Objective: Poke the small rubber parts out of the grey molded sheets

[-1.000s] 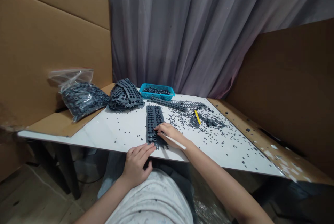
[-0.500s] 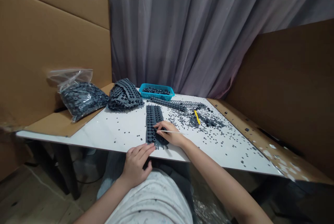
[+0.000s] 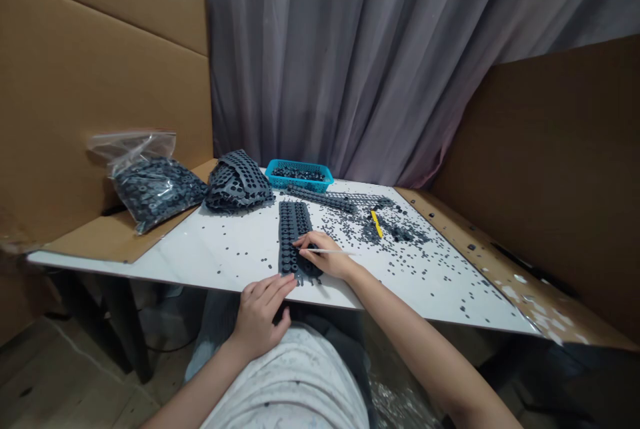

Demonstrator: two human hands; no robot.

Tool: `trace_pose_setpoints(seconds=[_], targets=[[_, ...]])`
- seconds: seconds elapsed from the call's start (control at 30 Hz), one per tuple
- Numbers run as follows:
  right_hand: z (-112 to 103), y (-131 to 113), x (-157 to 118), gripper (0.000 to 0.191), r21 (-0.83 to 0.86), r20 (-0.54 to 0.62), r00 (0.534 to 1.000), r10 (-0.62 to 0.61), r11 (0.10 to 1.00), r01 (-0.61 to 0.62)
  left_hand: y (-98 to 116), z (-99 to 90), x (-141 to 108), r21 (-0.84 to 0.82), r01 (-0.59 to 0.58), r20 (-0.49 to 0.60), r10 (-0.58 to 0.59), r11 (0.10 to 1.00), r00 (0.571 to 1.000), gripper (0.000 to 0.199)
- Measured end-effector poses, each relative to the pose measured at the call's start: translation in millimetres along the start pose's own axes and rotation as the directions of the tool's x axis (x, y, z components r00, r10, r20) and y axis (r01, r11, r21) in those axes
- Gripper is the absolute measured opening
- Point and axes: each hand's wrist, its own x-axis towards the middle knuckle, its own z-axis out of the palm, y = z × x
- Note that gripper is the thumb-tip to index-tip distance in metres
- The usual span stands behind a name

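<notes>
Right hand (image 3: 324,255): lower centre of the frame, fingers curled and drawn together, pinching a thin white stick (image 3: 330,251), fingertips resting on the strip

Left hand (image 3: 260,312): bottom centre, open, fingers loosely spread and lying flat, fingertips just beside the strip's lower end at the worktop's near edge; contact cannot be told

Grey moulded strip (image 3: 293,235): centre of the frame, lying flat and lengthwise toward the viewer, 2 rows of round pieces; the right hand's pressure appears to steady it

Worktop (image 3: 200,252): white, glossy, spanning the middle of the frame

Small dark pieces (image 3: 400,245): scattered right of centre, thickest toward the far side, perhaps loosened from the strips

Yellow tool (image 3: 377,223): right of centre, lying among the small dark pieces, set down within reach

Second strip (image 3: 320,197): far side of the worktop, lying crosswise

Stacked strips (image 3: 239,182): upper centre-left, heaped at the far edge, away from the working area

Blue basket (image 3: 300,183): upper centre, holding dark pieces, set against the far edge

Clear plastic bag (image 3: 155,192): left of the frame, filled with dark pieces, resting on cardboard (image 3: 115,235)
</notes>
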Motion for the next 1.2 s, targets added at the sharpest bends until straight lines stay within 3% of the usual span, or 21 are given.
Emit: trace_pose_setpoints(seconds=[0.43,0.87,1.07,1.2], targets=[[-0.5,2.1,-0.7,0.007,0.051,0.007,0.998,0.059,0.997,-0.06,0.2,-0.4,0.8,-0.021,-0.008,-0.012,0.007,1.0,1.0,0.042],[-2.6,-4.8,6.1,0.007,-0.247,0.154,0.986,0.064,0.969,-0.024,1.4,-1.3,2.3,-0.026,-0.011,-0.028,0.01,1.0,1.0,0.041],[1.8,5.7,8.1,0.006,-0.327,0.096,0.991,0.096,0.943,-0.06,1.4,-1.5,2.6,-0.033,-0.009,-0.027,0.008,0.999,1.0,0.042],[-0.5,7.1,7.8,0.006,-0.233,-0.021,0.994,0.103,0.967,-0.105,0.1,-0.7,1.4,-0.014,-0.014,-0.032,0.014,1.0,0.999,0.042]])
